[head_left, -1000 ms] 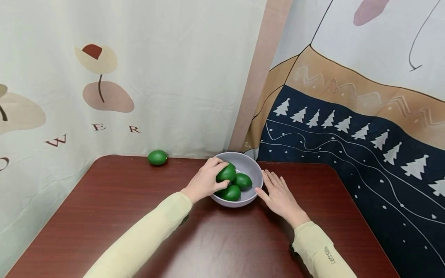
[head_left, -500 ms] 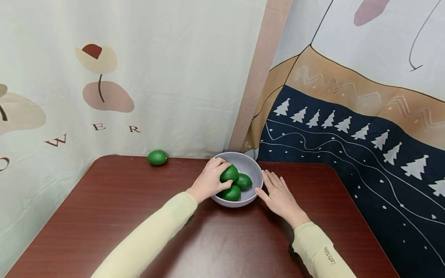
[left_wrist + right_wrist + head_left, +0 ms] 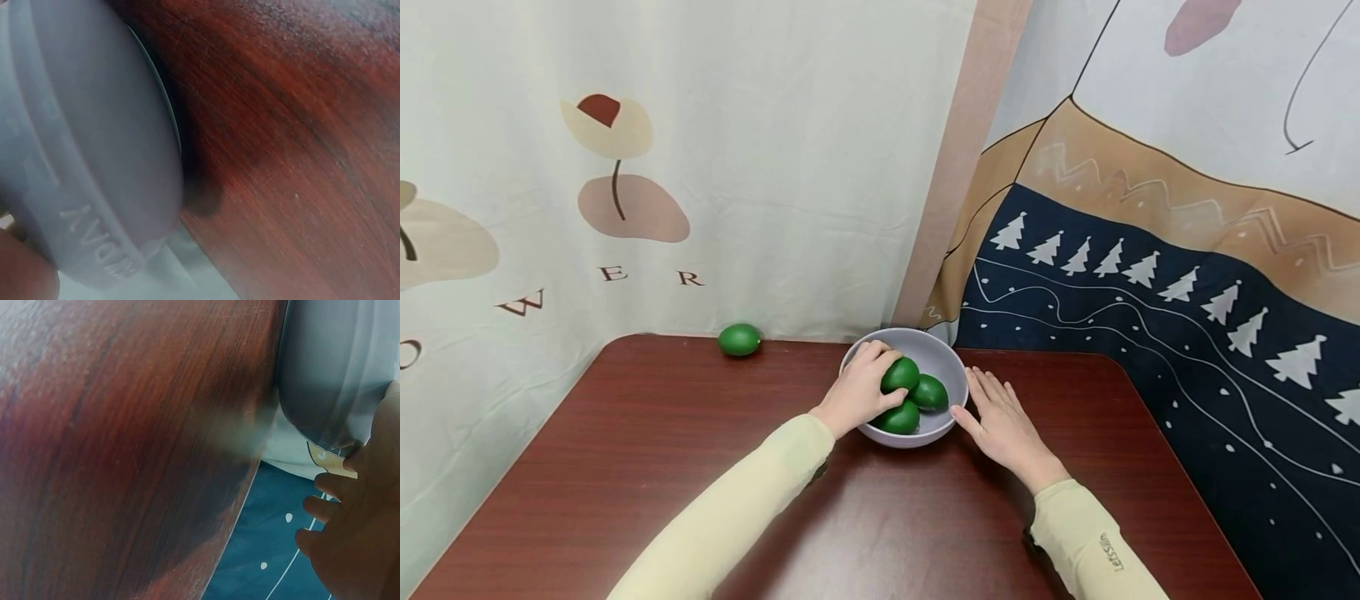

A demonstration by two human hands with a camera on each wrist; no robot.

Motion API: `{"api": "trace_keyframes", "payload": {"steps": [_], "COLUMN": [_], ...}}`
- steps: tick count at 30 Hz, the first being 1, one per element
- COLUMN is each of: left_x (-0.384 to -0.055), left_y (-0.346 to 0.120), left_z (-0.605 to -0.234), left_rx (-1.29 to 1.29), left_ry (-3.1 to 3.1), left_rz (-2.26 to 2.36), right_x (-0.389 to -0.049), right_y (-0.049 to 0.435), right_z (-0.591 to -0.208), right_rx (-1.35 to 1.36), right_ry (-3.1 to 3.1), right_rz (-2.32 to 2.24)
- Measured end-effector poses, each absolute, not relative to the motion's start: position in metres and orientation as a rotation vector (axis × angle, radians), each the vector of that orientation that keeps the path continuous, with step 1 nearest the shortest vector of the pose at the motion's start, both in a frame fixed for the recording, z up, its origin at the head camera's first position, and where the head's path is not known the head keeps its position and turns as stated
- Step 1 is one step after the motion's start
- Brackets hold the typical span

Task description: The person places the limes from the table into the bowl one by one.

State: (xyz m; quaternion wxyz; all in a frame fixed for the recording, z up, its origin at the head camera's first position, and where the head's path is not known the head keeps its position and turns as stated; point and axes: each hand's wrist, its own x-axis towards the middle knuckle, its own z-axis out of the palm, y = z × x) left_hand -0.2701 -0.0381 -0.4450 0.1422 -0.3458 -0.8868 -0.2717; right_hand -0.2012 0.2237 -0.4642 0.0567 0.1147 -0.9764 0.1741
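Observation:
A pale purple-grey bowl (image 3: 953,379) stands near the table's back edge with several green limes inside. My left hand (image 3: 854,390) reaches over the bowl's left rim and grips one lime (image 3: 900,375) between fingers and thumb. That lime is on top of or against two others, a right lime (image 3: 930,392) and a front lime (image 3: 901,417). Outside the bowl on the right, my right hand (image 3: 1006,429) rests its straight fingers and thumb against the wall. In the left wrist view, raised letters show on the bowl (image 3: 106,125); the held lime is hidden there.
Another lime (image 3: 740,340) lies by itself at the back edge of the dark red wooden table (image 3: 700,400), left of the bowl. A pale curtain (image 3: 775,167) and a dark blue printed cloth (image 3: 1075,308) hang right behind the table.
My left hand has moved slightly right within the bowl, with the lime still in its grip. The right lime has shifted a little to the right. My right hand stays in place.

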Motion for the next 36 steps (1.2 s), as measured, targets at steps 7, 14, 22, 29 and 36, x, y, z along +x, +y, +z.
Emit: {"api": "trace_keyframes", "payload": {"steps": [7, 14, 22, 29, 36], "left_x": [-0.2693, -0.2713, -0.2710, -0.2691, -0.2677], "left_y": [-0.0350, -0.0342, -0.0343, -0.0362, -0.0401], "left_z": [-0.4441, -0.4470, -0.4468, -0.4453, -0.4436], "left_rx": [-0.992, -1.004, -1.016, -1.014, -1.008], "left_ry": [-2.605, -2.621, -2.607, -2.597, -2.585], "left_rz": [-0.807, -0.772, -0.760, -0.763, -0.760], "right_x": [-0.2018, -0.2008, -0.2005, -0.2013, -0.2011], "right_y": [0.2243, 0.2241, 0.2234, 0.2240, 0.2245], "right_z": [-0.4653, -0.4641, -0.4635, -0.4651, -0.4643], "right_rx": [0.348, 0.359, 0.355, 0.349, 0.346], "right_ry": [-2.964, -2.954, -2.955, -2.961, -2.972], "right_rz": [0.532, 0.542, 0.549, 0.544, 0.538]}}
